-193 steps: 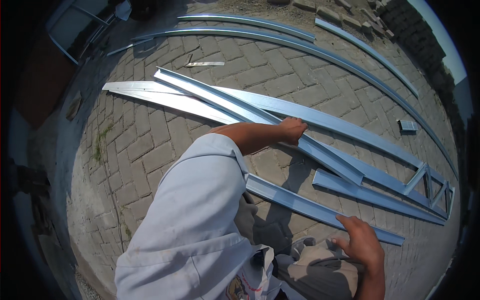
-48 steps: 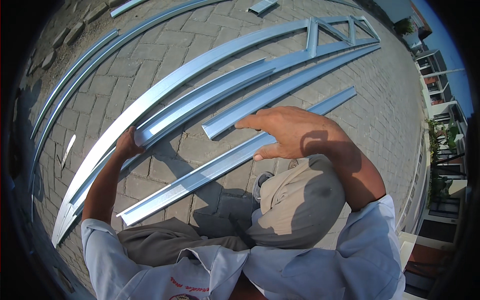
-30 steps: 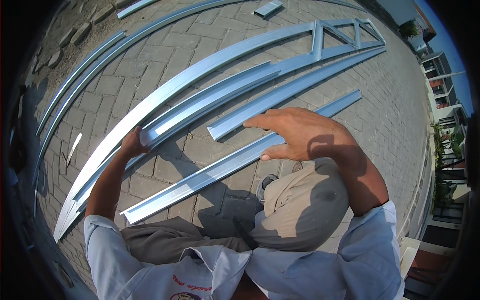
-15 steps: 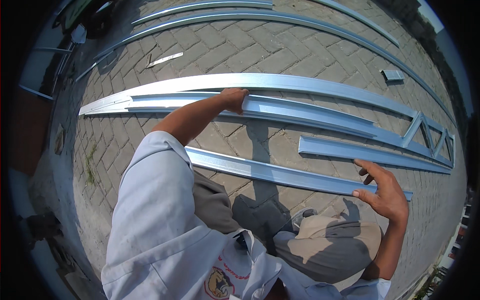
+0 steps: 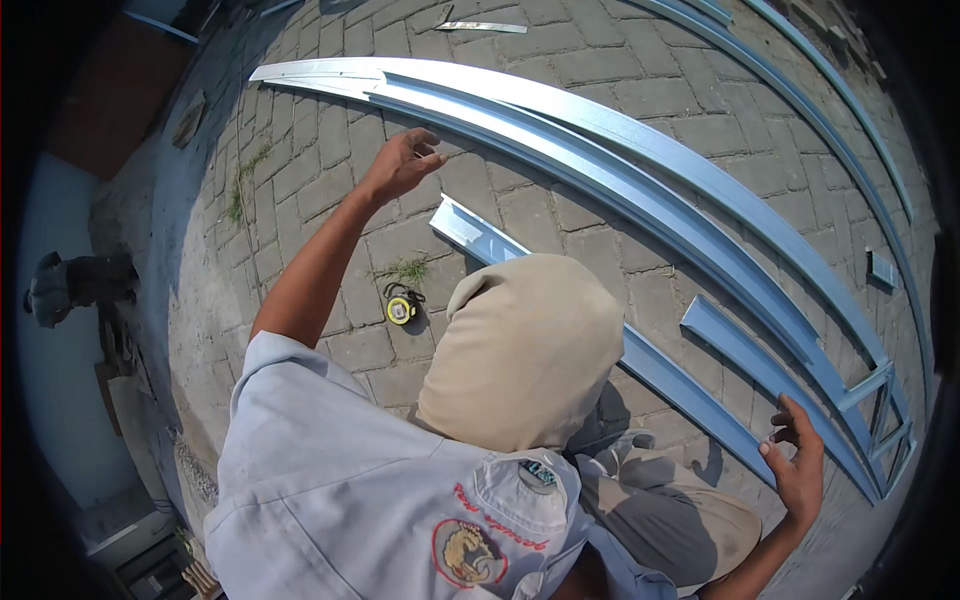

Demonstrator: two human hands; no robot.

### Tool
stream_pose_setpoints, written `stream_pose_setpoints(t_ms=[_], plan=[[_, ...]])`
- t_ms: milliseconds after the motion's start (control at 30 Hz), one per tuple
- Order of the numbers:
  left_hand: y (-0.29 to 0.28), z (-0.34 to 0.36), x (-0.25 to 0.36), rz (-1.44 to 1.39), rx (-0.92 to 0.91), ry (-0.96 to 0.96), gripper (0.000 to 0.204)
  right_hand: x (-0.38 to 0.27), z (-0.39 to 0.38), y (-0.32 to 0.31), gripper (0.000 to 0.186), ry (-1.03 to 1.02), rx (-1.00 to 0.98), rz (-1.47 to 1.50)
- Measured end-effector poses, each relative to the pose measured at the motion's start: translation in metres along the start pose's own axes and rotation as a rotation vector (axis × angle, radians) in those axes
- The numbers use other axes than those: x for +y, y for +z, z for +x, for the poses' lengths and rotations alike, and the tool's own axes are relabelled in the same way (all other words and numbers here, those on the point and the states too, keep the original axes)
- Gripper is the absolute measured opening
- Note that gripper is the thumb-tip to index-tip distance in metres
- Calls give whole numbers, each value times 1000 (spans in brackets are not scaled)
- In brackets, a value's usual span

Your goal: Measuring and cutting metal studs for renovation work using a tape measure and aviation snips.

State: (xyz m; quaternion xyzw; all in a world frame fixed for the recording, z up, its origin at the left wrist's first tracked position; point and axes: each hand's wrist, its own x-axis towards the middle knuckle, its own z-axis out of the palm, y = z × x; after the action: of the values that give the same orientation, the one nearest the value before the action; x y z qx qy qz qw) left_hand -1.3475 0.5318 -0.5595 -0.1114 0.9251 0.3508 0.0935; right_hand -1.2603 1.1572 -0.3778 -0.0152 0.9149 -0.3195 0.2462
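Note:
My left hand (image 5: 405,163) hovers over the paving with fingers apart and nothing in them. It is just short of a long galvanised steel channel (image 5: 560,180), which lies along the inner side of a steel truss frame (image 5: 690,178). My right hand (image 5: 797,465) is also open, fingers curved, near the right end of a loose steel channel (image 5: 690,405); whether it touches is unclear. My bent knee hides the middle of that loose channel. Between it and the frame lies another channel (image 5: 745,348). A yellow and black tape measure (image 5: 402,308) rests on the paving left of my knee.
Further long steel profiles (image 5: 800,90) lie at the far right, with a short channel offcut (image 5: 881,270) beside them. A thin metal strip (image 5: 482,27) lies at the far side. Another person (image 5: 80,285) is at the left edge, by a white wall.
My left hand has let go of the long channel and moved left, now empty. The view has turned leftward, bringing the tape measure into sight. My right hand stays near the loose channel's end.

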Motion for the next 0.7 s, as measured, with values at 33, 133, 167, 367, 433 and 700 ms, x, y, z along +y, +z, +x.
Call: stream_pose_setpoints(t_ms=[33,133,167,367,433,700], plan=[[6,-26,-27,17,-24,-117,57,2,6,2,71,45,26,-2],[56,-109,-91,364,-86,-274,79,0,22,5,70,16,7,-75],[73,-132,-105,377,-138,-350,82,-2,26,6,70,2,8,-69],[123,-204,-134,335,-69,-224,80,-25,49,14,69,-28,-67,-96],[114,-196,-129,305,-76,-210,79,-33,53,17,68,5,-78,-105],[76,-91,-4,-1076,-479,-298,71,-85,86,46,64,-172,-302,-176]])
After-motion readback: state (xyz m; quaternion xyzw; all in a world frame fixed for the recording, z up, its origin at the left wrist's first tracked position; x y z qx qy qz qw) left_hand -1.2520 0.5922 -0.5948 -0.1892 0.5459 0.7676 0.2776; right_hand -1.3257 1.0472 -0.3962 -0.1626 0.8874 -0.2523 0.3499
